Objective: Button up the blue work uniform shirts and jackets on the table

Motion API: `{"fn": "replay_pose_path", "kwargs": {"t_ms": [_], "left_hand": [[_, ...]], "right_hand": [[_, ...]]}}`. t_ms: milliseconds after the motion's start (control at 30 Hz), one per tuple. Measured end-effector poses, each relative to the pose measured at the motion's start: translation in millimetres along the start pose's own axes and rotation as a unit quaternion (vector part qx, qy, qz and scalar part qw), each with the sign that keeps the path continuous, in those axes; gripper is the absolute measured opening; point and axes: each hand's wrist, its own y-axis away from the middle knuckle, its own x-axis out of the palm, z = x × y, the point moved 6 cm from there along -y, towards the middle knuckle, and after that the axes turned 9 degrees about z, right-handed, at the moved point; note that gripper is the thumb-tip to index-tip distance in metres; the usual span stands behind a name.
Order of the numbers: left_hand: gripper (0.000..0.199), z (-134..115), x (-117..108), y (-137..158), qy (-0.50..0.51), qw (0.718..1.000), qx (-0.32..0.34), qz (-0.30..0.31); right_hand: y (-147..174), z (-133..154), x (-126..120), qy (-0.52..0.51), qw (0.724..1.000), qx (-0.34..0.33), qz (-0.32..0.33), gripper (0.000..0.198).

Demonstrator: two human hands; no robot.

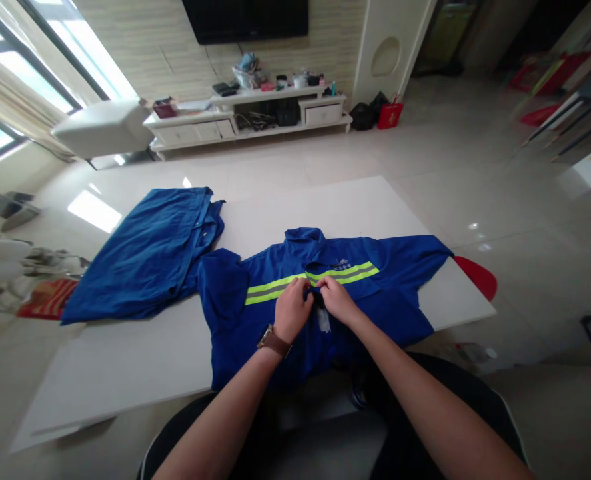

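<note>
A blue work jacket [270, 333] with a yellow-green and grey reflective stripe lies spread on the white table [125, 367], collar away from me and sleeves out to both sides. At the middle of its front, just below the stripe, my left hand [294, 308] pinches one edge of the front opening. Close beside it, my right hand [338, 300] pinches the other edge, the fingertips of both hands nearly meeting. A small pale patch shows in the gap under my hands. Any button or fastener between the fingers is hidden. A watch with a brown strap [274, 341] is on my left wrist.
Folded blue clothing [145, 253] lies on the table's left part. Under the right edge shows a red stool seat [476, 278]. Beyond the table stand a white TV cabinet [195, 133] and a grey ottoman [105, 130]. A red bag [390, 115] rests on the tiled floor.
</note>
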Motion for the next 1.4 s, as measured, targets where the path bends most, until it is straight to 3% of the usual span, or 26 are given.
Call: {"fn": "replay_pose_path", "kwargs": {"t_ms": [200, 300, 500, 700, 933, 1133, 1400], "left_hand": [[0.023, -2, -17, 3, 0.031, 0.999, 0.002, -0.021], [0.024, -1, -26, 5, 0.034, 0.999, 0.005, -0.03], [0.025, 3, -41, 8, 0.01, 0.999, -0.008, -0.051], [0.018, 12, -47, 11, 0.057, 0.996, -0.013, -0.074], [0.022, 27, -45, 9, 0.03, 0.998, -0.005, -0.046], [0.023, 42, -45, -3, 0.079, 0.996, 0.014, -0.025], [0.024, 51, -48, -10, 0.075, 0.997, 0.002, 0.0]], "right_hand": [[18, 33, 6, 0.058, 0.996, -0.072, 0.015, 0.006], [27, 45, 6, 0.102, 0.991, -0.088, 0.001, 0.014], [35, 58, 19, 0.172, 0.979, -0.106, -0.014, 0.017], [37, 66, 16, 0.164, 0.973, -0.157, -0.035, 0.015], [18, 58, 26, 0.125, 0.982, -0.138, -0.022, 0.013], [-3, 53, 37, 0.087, 0.989, -0.118, -0.001, 0.011], [-13, 51, 43, 0.08, 0.99, -0.111, -0.044, 0.006]]}}
